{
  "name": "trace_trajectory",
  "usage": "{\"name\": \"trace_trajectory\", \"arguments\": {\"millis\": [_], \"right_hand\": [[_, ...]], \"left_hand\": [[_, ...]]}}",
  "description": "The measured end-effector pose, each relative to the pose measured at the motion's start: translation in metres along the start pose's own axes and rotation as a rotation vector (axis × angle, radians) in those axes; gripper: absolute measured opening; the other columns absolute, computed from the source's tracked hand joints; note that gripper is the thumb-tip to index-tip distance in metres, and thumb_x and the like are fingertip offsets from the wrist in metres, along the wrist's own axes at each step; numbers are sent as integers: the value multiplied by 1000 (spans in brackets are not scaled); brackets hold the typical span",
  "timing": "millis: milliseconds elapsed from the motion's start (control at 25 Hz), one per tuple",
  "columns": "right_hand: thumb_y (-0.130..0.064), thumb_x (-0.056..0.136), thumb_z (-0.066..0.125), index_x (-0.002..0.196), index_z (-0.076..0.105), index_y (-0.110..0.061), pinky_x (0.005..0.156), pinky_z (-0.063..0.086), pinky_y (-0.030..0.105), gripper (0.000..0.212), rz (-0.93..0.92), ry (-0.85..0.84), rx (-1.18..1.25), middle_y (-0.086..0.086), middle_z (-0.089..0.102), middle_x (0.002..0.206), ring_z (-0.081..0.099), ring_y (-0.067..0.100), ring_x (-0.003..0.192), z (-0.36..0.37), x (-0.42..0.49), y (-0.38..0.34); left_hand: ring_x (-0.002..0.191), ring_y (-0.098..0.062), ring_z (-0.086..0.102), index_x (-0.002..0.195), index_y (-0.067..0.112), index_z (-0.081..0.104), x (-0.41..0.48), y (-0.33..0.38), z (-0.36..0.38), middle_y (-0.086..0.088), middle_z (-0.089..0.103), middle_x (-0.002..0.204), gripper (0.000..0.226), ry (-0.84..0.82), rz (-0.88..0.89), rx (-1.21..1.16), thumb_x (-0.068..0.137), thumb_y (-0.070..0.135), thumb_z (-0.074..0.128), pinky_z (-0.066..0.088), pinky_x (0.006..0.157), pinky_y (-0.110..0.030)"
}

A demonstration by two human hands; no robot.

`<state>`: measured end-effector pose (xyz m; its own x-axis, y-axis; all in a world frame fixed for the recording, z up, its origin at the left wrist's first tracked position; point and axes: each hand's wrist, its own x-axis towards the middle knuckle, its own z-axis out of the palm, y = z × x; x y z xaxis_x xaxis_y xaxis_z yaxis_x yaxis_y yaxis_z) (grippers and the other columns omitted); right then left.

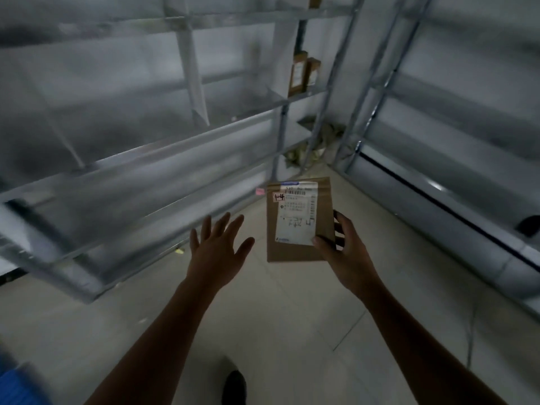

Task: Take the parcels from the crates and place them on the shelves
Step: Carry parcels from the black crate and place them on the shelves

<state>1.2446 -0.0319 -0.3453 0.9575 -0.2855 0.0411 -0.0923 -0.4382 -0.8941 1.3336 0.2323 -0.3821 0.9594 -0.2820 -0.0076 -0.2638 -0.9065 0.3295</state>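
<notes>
At the far left bottom corner a blurred blue crate (20, 384) edges into view; its contents cannot be seen. Above it the left shelves (140, 171) run in metal tiers toward the back corner, and the near bays look bare, so there seems to be plenty of room for stock.

The left hand (217, 249) is spread open, fingers splayed, holding nothing. It hovers just beside the parcel, probably ready to steady it or take a share of the carry.

The parcel (298, 220), a flat brown cardboard packet, is in the air over the floor (292, 331), label side up with a small tag marked 1-4. Held that way, the label faces the person, likely so the bay can be read off. The right hand (342, 249) grips its lower right edge, thumb on the label and fingers behind.

Farther back, 2 brown parcels (304, 73) stand upright on a corner shelf. The right shelves (455, 159) appear bare.

The parcel is out of the crate but not yet shelved.
</notes>
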Motion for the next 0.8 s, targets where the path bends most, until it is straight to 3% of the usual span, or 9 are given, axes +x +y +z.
{"name": "trace_trajectory", "arguments": {"millis": [160, 280, 440, 800], "right_hand": [[-40, 92, 71, 146, 37, -41, 80, 59, 24, 64, 33, 82, 12, -13, 54, 138, 59, 12, 121, -18, 51, 10], [-50, 87, 73, 144, 35, -45, 74, 58, 18, 69, 55, 142, 38, -24, 52, 130, 59, 7, 117, -41, 83, 23], [-48, 88, 73, 147, 36, -43, 83, 59, 25, 71, 87, 208, 56, -20, 53, 132, 60, 9, 119, -83, 144, 54], [-43, 88, 73, 119, 36, -79, 80, 60, 25, 60, -37, 235, 142, -24, 54, 127, 60, 5, 116, -216, 335, 103]], "left_hand": [[157, -35, -4, 161, 40, 15, 85, 23, 3, 2, 10, 171, 72, -37, 93, -8, 96, 72, 22, -2, 123, -62], [157, -33, -4, 160, 41, 15, 137, 54, 9, 3, 10, 171, 75, -51, 191, -6, 93, 74, 16, -2, 124, -61], [157, -33, -3, 160, 40, 14, 214, 111, 20, 3, 10, 171, 75, -64, 270, 18, 93, 73, 15, 0, 124, -62], [157, -32, 5, 159, 39, 25, 404, 265, 21, 4, 18, 170, 65, 36, 350, 51, 100, 65, 34, 7, 124, -63]]}}
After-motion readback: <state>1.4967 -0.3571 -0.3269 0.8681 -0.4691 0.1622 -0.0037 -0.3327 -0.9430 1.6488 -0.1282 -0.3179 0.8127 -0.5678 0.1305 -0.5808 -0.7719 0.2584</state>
